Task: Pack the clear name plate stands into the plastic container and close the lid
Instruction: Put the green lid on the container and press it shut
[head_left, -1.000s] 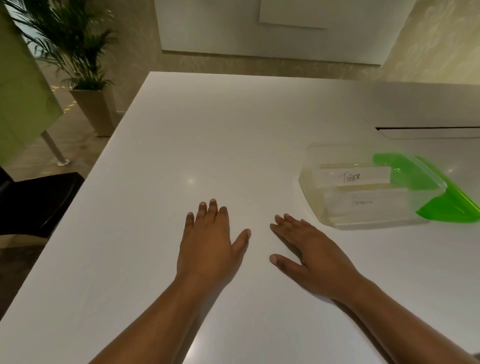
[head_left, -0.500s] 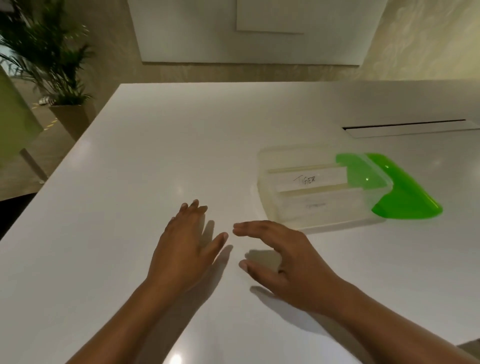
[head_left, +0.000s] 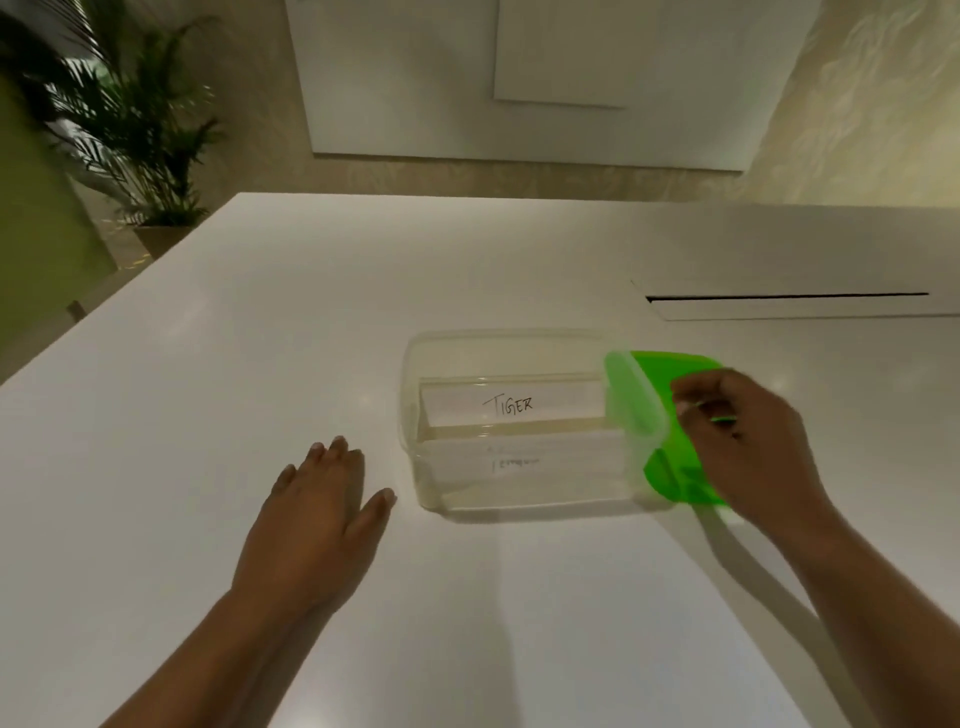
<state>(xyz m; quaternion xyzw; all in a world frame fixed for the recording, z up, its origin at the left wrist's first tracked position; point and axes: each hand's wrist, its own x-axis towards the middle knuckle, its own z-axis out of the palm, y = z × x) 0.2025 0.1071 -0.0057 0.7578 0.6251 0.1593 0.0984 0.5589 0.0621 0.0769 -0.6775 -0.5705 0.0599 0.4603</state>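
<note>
White table (head_left: 218, 374); stands (head_left: 509, 405) packed inside clear container (head_left: 411, 395); green lid (head_left: 670, 480) gripped by right hand (head_left: 748, 441); left hand (head_left: 317, 525) laid flat; unbraced container could be shoved at closing.

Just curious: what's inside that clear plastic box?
Two name plate stands lie inside the container; one card reads TIGER, the other's writing is illegible. The green lid hides its right end.

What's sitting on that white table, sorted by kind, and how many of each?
Clear name plate stands: 2
Plastic container: 1
Green lid: 1, gripped by the right hand
Total: 4
</note>
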